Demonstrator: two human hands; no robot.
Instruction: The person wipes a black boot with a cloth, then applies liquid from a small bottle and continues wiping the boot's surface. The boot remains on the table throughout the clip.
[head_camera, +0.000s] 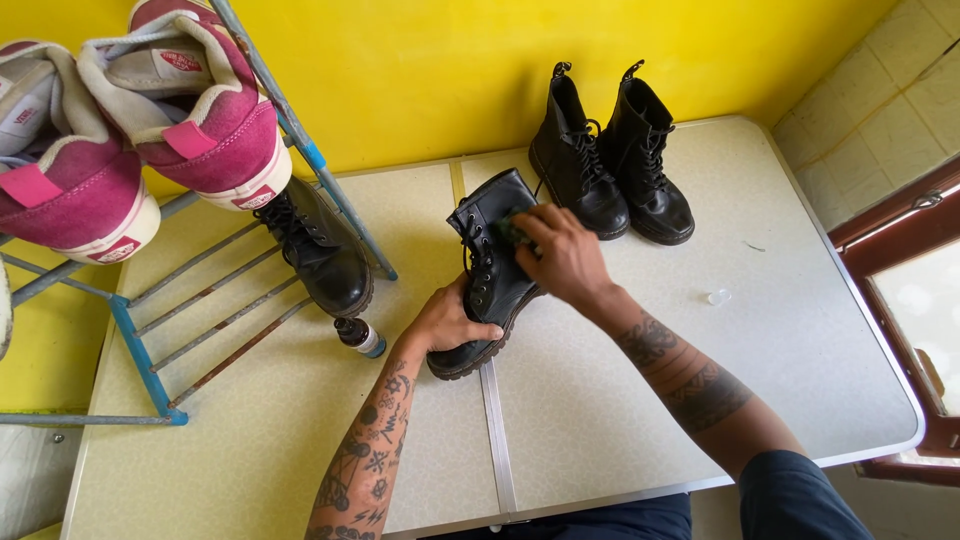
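Black boot (490, 270) gripped by both hands beside capless brown bottle (359, 336)

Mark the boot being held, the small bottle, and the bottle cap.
black boot (492, 275), head view, laced front.
small bottle (359, 336), head view, its body.
bottle cap (718, 297), head view, its top.

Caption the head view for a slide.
Left hand steadies a black boot while right hand rubs it.
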